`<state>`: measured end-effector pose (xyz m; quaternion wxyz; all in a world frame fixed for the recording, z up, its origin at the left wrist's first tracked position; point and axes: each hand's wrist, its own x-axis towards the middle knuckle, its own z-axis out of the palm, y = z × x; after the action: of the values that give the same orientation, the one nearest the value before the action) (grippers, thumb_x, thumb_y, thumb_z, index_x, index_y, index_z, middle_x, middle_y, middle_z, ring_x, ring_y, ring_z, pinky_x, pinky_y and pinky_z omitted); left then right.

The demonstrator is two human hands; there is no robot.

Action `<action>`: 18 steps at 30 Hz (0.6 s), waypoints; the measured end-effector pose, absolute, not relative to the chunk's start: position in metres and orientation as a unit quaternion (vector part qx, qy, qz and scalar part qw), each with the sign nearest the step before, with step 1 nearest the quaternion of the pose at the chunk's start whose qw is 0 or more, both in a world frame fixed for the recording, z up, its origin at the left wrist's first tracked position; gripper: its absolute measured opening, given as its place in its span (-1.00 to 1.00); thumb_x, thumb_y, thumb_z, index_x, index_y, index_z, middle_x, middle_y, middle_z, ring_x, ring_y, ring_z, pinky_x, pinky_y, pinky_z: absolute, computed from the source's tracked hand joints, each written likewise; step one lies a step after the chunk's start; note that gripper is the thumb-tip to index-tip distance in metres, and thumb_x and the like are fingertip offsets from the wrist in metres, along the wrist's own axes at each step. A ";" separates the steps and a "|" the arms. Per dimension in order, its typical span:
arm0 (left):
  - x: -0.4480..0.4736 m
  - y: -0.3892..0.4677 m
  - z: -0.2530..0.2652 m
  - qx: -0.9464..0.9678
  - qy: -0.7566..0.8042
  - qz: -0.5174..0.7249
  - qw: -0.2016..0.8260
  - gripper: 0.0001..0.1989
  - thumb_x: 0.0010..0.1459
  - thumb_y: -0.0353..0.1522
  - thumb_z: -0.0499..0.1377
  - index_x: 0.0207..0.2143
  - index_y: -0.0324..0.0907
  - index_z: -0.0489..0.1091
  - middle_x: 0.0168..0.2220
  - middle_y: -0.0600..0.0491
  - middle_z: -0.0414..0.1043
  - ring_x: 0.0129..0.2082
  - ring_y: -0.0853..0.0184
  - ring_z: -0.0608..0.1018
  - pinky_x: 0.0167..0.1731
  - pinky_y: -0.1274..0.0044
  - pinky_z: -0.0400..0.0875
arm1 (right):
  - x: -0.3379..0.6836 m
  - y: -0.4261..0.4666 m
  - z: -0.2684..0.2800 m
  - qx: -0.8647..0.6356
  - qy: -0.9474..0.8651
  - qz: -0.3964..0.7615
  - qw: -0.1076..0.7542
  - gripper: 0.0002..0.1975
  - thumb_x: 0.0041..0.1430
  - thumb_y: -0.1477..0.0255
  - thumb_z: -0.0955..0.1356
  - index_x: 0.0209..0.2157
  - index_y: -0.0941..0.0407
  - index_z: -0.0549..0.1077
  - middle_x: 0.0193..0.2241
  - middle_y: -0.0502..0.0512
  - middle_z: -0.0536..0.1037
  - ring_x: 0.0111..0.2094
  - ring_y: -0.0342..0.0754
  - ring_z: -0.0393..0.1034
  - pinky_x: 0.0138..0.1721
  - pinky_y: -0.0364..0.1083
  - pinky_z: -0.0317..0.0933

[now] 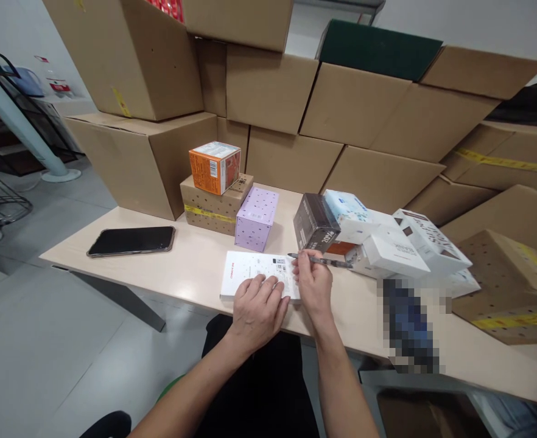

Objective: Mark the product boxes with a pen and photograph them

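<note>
A flat white box (243,266) with small printing and labels lies near the table's front edge. My left hand (258,307) rests across its near side, fingers laid on the top face and thumb toward the right. Beside it, my right hand (315,283) is closed around a slim, dark, pen-shaped tool (339,263). The tool lies nearly level, its narrow end pointing left over the box's right part and its thicker end sticking out to the right. Whether that end is a pen tip or a blade is too small to tell.
A phone (131,241) lies left. Behind the white box stand a purple box (256,219) and an orange box (214,167) on a brown carton (209,207). To the right are a black box (314,222), several white boxes (399,252) and a blurred dark item (410,325). Large cartons (291,161) wall the back.
</note>
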<state>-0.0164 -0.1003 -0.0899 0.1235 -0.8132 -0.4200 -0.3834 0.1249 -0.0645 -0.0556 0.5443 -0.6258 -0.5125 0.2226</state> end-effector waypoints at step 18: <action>-0.016 -0.102 -0.090 -0.806 -0.421 -0.398 0.117 -0.83 0.23 -0.32 0.19 -0.14 -0.18 0.44 -0.06 -0.02 0.55 -0.04 0.14 0.52 -0.08 0.33 0.30 | 0.207 -0.108 -0.059 -0.860 -0.477 0.110 0.145 -0.57 0.22 0.09 0.22 -0.15 0.15 0.45 -0.31 0.29 0.57 -0.21 0.20 0.44 -0.28 0.00 0.17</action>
<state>-0.0158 -0.1016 -0.0900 0.1170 -0.8064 -0.4212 -0.3983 0.2070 -0.1082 -0.0586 0.1449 -0.8600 -0.4767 0.1101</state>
